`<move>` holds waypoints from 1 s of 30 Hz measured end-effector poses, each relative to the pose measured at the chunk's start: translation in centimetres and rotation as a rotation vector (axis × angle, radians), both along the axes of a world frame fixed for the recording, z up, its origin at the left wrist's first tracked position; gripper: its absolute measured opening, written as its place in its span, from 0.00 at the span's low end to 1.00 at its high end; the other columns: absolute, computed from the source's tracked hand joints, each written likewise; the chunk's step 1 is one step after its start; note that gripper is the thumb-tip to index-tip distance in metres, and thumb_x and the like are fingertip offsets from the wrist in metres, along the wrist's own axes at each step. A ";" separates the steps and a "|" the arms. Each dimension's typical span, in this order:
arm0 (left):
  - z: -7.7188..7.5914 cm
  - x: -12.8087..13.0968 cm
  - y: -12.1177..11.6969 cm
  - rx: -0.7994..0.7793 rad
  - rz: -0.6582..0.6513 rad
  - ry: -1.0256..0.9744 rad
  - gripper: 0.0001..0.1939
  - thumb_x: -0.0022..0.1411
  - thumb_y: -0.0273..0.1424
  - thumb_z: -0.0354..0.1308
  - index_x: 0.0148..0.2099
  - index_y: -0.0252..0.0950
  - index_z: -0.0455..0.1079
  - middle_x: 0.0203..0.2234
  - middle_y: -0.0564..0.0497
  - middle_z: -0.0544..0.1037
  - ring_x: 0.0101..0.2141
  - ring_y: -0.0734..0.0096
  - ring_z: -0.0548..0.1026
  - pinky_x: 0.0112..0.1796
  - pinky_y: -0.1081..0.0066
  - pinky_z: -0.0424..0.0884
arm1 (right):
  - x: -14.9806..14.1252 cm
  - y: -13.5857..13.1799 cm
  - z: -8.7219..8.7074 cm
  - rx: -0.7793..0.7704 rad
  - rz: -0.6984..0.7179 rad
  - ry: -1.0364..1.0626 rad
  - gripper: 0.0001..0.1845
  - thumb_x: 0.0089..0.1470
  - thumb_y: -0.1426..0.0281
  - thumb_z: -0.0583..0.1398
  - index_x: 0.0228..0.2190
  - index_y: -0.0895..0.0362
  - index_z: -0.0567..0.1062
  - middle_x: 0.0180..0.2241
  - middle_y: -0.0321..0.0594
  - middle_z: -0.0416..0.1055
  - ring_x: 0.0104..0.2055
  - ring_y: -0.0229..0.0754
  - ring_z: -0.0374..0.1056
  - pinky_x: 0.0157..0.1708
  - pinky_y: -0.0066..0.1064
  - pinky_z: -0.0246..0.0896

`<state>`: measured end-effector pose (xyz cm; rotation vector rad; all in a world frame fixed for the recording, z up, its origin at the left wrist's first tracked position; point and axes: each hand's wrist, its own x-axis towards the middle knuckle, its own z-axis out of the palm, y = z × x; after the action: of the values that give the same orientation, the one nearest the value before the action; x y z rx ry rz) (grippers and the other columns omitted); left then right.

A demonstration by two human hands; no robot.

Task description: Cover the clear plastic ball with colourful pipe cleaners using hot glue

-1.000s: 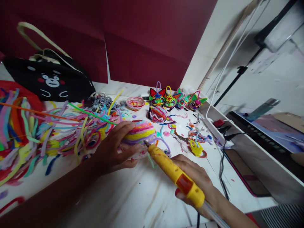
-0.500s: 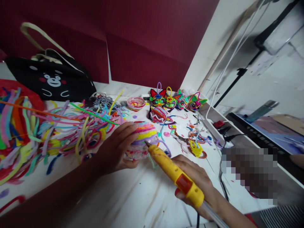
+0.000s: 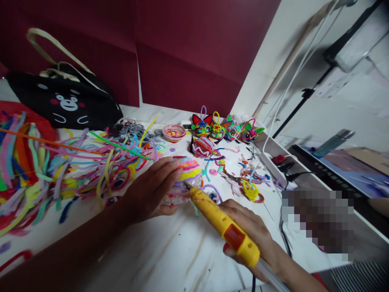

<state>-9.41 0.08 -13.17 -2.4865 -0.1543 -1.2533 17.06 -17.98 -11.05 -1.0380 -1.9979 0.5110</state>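
Note:
My left hand [image 3: 154, 188] is closed around the side of a round ball [image 3: 191, 172] wrapped in bands of orange, yellow, purple and pink pipe cleaner; its lower part looks pale with red marks. In my right hand [image 3: 249, 227] is a yellow hot glue gun [image 3: 215, 215], with a clear glue stick [image 3: 270, 273] coming out of its back end. The gun's nozzle is at the ball's purple band, touching or very close to it. A purple pipe cleaner [image 3: 212, 188] curves out beside the ball. My fingers hide the ball's left side.
Loose pipe cleaners [image 3: 88, 162] cover the left of the table, before a black bag [image 3: 67, 101]. Behind the ball stand a small bowl [image 3: 174, 132], a striped ball [image 3: 203, 147] and several decorated animal-face ornaments [image 3: 218, 129]. Scissors [image 3: 232, 177] and scraps lie to the right.
My left hand and the ball have turned slightly, and the fingers reach a little further over it. The glue gun has shifted slightly left, its nozzle still at the purple band.

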 end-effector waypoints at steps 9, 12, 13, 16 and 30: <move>0.1 -0.1 -0.1 0.042 0.024 0.024 0.38 0.67 0.33 0.65 0.70 0.17 0.58 0.59 0.27 0.73 0.68 0.40 0.66 0.66 0.48 0.71 | -0.4 0.5 0.8 0.020 0.056 0.000 0.13 0.65 0.65 0.61 0.50 0.51 0.70 0.42 0.43 0.73 0.41 0.47 0.70 0.40 0.37 0.68; 0.2 -0.1 0.0 0.047 0.021 0.025 0.38 0.67 0.33 0.66 0.70 0.18 0.58 0.59 0.28 0.74 0.67 0.41 0.67 0.66 0.48 0.72 | -0.6 0.5 1.3 0.016 0.062 -0.007 0.11 0.66 0.65 0.61 0.48 0.52 0.70 0.41 0.42 0.73 0.40 0.46 0.69 0.40 0.36 0.67; 0.2 -0.1 0.0 0.044 0.020 0.025 0.38 0.67 0.34 0.66 0.71 0.19 0.58 0.59 0.28 0.74 0.67 0.41 0.67 0.66 0.48 0.72 | -0.6 0.5 1.4 0.023 0.060 -0.015 0.11 0.65 0.65 0.61 0.48 0.52 0.70 0.41 0.42 0.73 0.40 0.46 0.69 0.40 0.36 0.67; 0.1 -0.2 0.0 0.031 0.016 0.020 0.39 0.68 0.36 0.65 0.71 0.20 0.57 0.59 0.29 0.74 0.67 0.41 0.67 0.66 0.48 0.72 | -0.6 0.4 1.4 0.042 0.051 -0.041 0.12 0.66 0.66 0.61 0.49 0.52 0.69 0.41 0.43 0.73 0.40 0.46 0.70 0.40 0.36 0.68; 0.2 0.0 0.1 0.050 0.044 0.019 0.39 0.66 0.33 0.64 0.72 0.20 0.57 0.57 0.29 0.76 0.65 0.42 0.70 0.63 0.48 0.75 | 0.8 -0.7 -0.8 0.025 -0.115 -0.083 0.27 0.68 0.51 0.57 0.58 0.55 0.73 0.45 0.51 0.74 0.47 0.56 0.74 0.43 0.43 0.75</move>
<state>-9.39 0.14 -12.95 -2.4388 -0.1705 -1.2007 17.87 -18.67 -11.85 -1.1685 -1.9979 0.3860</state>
